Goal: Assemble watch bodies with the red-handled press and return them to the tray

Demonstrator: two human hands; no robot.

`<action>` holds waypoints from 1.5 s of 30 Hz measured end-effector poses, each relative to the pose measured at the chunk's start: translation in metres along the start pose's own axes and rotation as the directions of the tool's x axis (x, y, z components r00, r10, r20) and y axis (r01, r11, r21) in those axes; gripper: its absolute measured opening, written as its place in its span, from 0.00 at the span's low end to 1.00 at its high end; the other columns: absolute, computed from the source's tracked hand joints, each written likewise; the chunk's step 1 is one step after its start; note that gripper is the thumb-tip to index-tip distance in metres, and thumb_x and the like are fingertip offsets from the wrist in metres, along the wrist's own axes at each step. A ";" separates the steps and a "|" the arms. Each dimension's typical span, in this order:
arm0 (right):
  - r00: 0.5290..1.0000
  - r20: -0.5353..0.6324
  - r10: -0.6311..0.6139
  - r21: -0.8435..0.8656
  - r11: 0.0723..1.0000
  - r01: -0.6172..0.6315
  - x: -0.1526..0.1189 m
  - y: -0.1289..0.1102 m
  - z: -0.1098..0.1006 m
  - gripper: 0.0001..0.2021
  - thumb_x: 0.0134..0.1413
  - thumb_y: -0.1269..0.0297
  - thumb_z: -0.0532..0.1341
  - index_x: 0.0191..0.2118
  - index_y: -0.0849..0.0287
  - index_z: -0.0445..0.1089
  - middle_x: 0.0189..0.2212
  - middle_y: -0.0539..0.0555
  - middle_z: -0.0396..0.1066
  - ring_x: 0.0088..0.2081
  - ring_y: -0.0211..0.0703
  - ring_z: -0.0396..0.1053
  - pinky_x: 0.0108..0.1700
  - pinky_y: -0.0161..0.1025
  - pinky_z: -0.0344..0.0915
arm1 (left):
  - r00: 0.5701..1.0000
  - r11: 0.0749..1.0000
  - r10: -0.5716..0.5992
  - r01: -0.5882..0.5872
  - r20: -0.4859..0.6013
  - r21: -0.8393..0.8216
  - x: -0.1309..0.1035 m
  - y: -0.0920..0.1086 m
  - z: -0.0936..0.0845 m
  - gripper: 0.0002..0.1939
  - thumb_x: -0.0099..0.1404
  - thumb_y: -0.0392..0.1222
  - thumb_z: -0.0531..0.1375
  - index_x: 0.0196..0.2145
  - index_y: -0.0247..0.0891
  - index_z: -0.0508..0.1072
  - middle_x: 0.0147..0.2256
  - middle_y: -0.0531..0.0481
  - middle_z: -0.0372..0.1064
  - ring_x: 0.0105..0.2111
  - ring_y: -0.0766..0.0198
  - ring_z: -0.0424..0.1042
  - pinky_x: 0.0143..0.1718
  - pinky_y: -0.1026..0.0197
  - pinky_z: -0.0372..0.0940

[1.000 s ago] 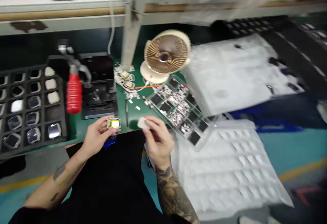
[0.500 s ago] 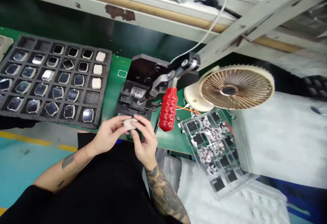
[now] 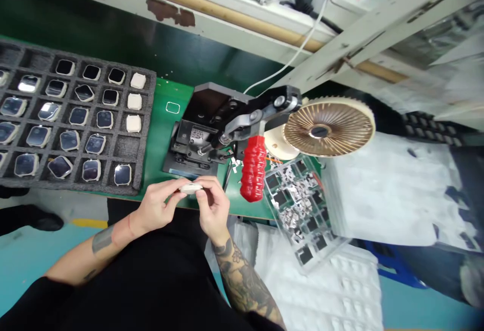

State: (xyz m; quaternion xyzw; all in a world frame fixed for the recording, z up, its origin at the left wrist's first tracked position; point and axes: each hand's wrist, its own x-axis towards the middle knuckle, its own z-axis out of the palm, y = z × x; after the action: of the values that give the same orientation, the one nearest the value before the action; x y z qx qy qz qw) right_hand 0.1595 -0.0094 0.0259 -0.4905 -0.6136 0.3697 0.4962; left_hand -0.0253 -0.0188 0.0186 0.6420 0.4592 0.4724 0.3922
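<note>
White case (image 3: 191,188) now turning edge-on, left grip (image 3: 159,205) and right grip (image 3: 214,209) pinching its ends, red handle (image 3: 252,170) standing right of both.

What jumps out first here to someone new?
Likely the bright red handle on the black clamp fixture, near the middle of the bench. Just right of it is a beige fan; at the left, a dark foam tray holds rows of watch-like pieces. Front and centre, the left hand and right hand pinch a small pale case.
</note>
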 end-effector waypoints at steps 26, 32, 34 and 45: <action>0.648 -0.409 -0.642 -0.298 0.766 0.570 0.138 -0.102 -0.012 0.34 0.73 0.26 0.46 0.62 0.44 0.73 0.51 0.57 0.75 0.52 0.61 0.81 0.54 0.65 0.77 | 0.861 0.585 -0.502 0.412 0.087 -0.698 0.009 0.003 0.005 0.25 0.58 0.42 0.82 0.44 0.37 0.73 0.39 0.44 0.85 0.33 0.55 0.86 0.33 0.61 0.78; 0.656 -0.325 -0.682 -0.320 0.731 0.602 0.075 -0.045 -0.004 0.17 0.77 0.61 0.57 0.64 0.45 0.74 0.43 0.55 0.78 0.45 0.55 0.80 0.50 0.60 0.79 | 0.951 0.892 -0.308 0.286 -0.006 -0.350 -0.007 0.017 -0.012 0.18 0.70 0.42 0.74 0.56 0.40 0.82 0.52 0.41 0.82 0.48 0.54 0.84 0.48 0.57 0.80; 0.837 -0.001 -0.548 -0.365 0.779 0.509 0.050 -0.008 -0.002 0.21 0.74 0.69 0.59 0.66 0.47 0.73 0.49 0.57 0.81 0.51 0.57 0.80 0.53 0.60 0.80 | 0.983 0.970 -0.178 0.168 -0.040 -0.175 -0.009 0.020 -0.021 0.18 0.71 0.40 0.72 0.57 0.41 0.83 0.52 0.42 0.81 0.46 0.56 0.82 0.46 0.58 0.79; 0.973 0.147 -0.177 -0.528 0.818 0.229 0.046 0.028 0.010 0.18 0.77 0.71 0.54 0.63 0.57 0.75 0.55 0.64 0.78 0.59 0.57 0.76 0.62 0.57 0.77 | 0.995 0.944 0.089 -0.068 -0.052 0.322 0.014 0.013 -0.019 0.22 0.79 0.39 0.64 0.67 0.41 0.75 0.59 0.38 0.73 0.54 0.53 0.80 0.52 0.54 0.79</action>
State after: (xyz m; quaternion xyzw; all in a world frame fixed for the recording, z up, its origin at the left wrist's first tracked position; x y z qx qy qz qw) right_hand 0.1552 0.0427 0.0081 -0.5250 -0.7636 0.1481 0.3455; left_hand -0.0387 -0.0075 0.0384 0.6990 0.5161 0.4280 0.2487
